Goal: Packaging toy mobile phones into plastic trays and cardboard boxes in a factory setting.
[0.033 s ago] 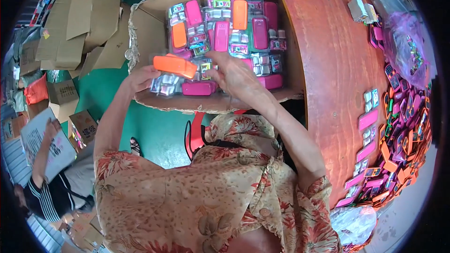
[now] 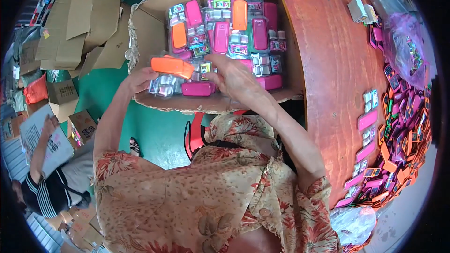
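Over a large open cardboard box (image 2: 140, 23), I hold a clear plastic pack with an orange toy phone (image 2: 171, 67) and small wrapped pieces in it. My left hand (image 2: 139, 80) pinches the pack's left end. At its other end is my right hand (image 2: 234, 77), thumb and forefinger closed round the edge; part of the grip is hidden. Beneath lie several similar packs, with a pink toy phone (image 2: 221, 37), another orange toy phone (image 2: 239, 15) and silvery wrapped pieces (image 2: 261, 64).
On the right a reddish wooden table (image 2: 323, 65) bears a row of pink packs (image 2: 368, 120) and a heap of loose toy phones (image 2: 403, 131). Flattened cartons (image 2: 96, 23) lie at the left on a green floor (image 2: 103, 89). A person (image 2: 47, 192) there holds a printed sheet of cardboard (image 2: 47, 140).
The orange phone pack has shifted slightly left. My right hand has moved very little. The other person's cardboard sheet has shifted slightly to the left.
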The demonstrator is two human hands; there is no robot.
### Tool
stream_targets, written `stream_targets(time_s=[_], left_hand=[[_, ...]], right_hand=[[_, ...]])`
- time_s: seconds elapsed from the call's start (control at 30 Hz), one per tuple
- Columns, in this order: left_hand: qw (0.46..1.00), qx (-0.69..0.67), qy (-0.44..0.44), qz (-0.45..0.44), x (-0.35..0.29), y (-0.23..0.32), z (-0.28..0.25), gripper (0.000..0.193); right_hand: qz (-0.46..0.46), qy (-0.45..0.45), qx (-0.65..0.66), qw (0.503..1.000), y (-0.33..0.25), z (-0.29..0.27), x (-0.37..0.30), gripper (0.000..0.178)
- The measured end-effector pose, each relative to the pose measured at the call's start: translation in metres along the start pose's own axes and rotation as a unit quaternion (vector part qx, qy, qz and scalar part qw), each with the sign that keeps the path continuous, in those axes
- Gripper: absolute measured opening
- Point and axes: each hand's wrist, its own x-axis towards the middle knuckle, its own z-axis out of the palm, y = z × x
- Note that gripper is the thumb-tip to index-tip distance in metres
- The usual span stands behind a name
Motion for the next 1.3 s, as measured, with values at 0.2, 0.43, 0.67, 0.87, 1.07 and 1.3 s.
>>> stream_targets(time_s=[0.2, 0.43, 0.67, 0.87, 1.07, 1.3], left_hand=[[0.997, -0.063, 0.027, -0.044, 0.006, -0.01, -0.018, 0.051], [0.984, -0.007, 0.123, -0.133, 0.026, -0.033, -0.041, 0.032], [0.973, 0.02, 0.226, -0.041, 0.032, -0.054, -0.022, 0.023], [0.907, 0.205, 0.348, 0.121, 0.04, -0.063, -0.006, 0.033], [0.706, 0.501, 0.492, 0.091, 0.029, -0.077, -0.048, 0.046], [0.646, 0.502, 0.383, 0.429, 0.068, 0.015, 0.077, 0.03]], right_hand=[[-0.036, -0.013, 0.004, 0.999, -0.018, -0.007, -0.021, 0.032], [-0.069, 0.003, -0.005, 0.998, -0.027, -0.023, -0.046, 0.023], [-0.095, 0.004, -0.039, 0.995, -0.032, -0.029, -0.069, 0.016], [-0.06, -0.004, -0.046, 0.997, -0.02, -0.028, -0.084, 0.027], [0.026, 0.189, -0.022, 0.981, 0.007, -0.083, -0.13, 0.02], [0.312, 0.499, -0.408, 0.698, 0.135, -0.215, -0.299, 0.024]])
